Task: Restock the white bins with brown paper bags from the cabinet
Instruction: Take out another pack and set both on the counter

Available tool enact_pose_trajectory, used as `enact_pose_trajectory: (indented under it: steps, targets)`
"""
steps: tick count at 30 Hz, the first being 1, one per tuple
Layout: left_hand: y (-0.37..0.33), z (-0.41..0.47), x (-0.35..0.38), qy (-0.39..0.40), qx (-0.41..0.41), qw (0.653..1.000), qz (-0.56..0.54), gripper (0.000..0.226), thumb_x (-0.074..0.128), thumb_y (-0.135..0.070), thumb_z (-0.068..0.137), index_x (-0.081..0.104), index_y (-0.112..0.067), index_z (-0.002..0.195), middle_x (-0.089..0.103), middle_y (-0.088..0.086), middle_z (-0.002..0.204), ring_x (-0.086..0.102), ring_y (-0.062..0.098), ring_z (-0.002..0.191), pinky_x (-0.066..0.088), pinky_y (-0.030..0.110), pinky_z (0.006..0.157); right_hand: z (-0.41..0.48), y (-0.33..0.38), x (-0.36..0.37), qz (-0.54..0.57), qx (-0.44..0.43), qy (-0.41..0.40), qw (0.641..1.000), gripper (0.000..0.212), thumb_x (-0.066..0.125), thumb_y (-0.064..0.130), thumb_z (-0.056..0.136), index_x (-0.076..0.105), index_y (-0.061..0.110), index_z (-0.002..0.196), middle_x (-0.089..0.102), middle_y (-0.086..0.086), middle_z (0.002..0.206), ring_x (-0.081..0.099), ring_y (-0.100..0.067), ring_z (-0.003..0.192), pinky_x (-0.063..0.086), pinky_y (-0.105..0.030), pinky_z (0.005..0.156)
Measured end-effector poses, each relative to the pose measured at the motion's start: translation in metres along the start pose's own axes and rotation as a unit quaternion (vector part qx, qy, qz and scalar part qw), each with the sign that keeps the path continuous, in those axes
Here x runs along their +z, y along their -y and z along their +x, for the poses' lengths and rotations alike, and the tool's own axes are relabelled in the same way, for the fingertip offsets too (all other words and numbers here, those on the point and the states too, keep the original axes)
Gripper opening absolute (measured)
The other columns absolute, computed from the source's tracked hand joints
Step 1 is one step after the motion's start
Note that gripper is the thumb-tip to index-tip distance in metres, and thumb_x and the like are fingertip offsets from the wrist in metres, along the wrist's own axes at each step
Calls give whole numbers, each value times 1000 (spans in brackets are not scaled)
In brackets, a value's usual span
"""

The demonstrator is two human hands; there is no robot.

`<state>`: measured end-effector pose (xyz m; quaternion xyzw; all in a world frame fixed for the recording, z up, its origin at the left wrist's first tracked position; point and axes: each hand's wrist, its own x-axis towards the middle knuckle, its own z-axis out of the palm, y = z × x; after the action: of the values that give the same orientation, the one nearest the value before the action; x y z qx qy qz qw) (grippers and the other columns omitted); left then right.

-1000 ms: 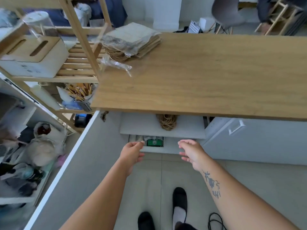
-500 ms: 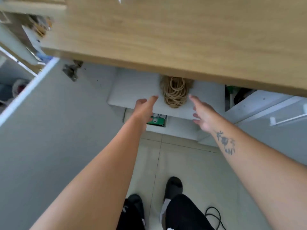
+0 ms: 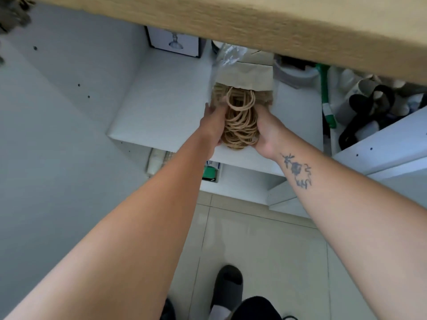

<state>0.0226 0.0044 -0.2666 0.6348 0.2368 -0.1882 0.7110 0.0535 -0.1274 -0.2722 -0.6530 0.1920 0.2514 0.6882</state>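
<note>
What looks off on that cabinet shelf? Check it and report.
Nothing is spilled or broken. The stack of brown paper bags lies flat with its twine handles spilling past the shelf front edge, and its clear plastic wrap is open and crumpled. The left hand and right hand bracket the handles.

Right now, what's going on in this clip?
A person is reaching with both hands into an open white cabinet under a wooden counter. The left hand and right hand close from either side on a bundle of brown paper bags lying on the cabinet shelf, twine handles facing out. The bundle is still on the shelf, partly in clear plastic wrap; no white bins are in view.
</note>
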Motion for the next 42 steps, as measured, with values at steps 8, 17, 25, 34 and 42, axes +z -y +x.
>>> enact_pose_trajectory:
  steps: [8, 17, 25, 34, 42]
  targets:
    - [-3, -23, -3, -29, -24, 998, 51, 110, 61, -83, 51, 33, -33, 145, 47, 6, 140, 55, 30, 118, 54, 48, 94, -37, -17, 11, 32, 2, -30, 999, 37, 60, 39, 93, 66, 12, 117, 73, -7, 112, 70, -22, 100, 56, -38, 89]
    - [22, -80, -54, -33, -55, 998, 2, 96, 78, -71, 55, 29, -51, 135, 59, -7, 132, 64, 22, 112, 55, 53, 91, -98, -49, 32, 95, 119, 36, 988, 28, 41, 33, 99, 63, 21, 112, 60, 1, 122, 56, -26, 112, 42, -47, 104]
    - [20, -80, -63, -26, -60, 998, -6, 106, 77, -58, 74, 9, -43, 154, 38, -12, 122, 52, 24, 120, 45, 60, 102, -72, -22, -16, 93, 102, -117, 983, 61, 44, 54, 93, 42, 13, 138, 51, -9, 125, 53, -32, 112, 48, -45, 89]
    - [13, -76, -64, 4, -89, 995, 44, 105, 84, -53, 64, 16, -56, 145, 56, -6, 133, 61, 26, 116, 50, 60, 95, -18, 1, 24, 2, 117, -89, 989, 97, 66, 75, 56, 47, 24, 136, 63, -6, 128, 65, -28, 108, 52, -48, 92]
    - [23, -75, -71, 1, -75, 997, 30, 76, 69, -18, 86, 28, -57, 136, 64, -2, 123, 69, 24, 105, 58, 52, 88, -31, 5, 26, 49, 162, -27, 985, 49, 68, 56, 79, 59, 16, 106, 65, -11, 104, 65, -27, 92, 53, -38, 79]
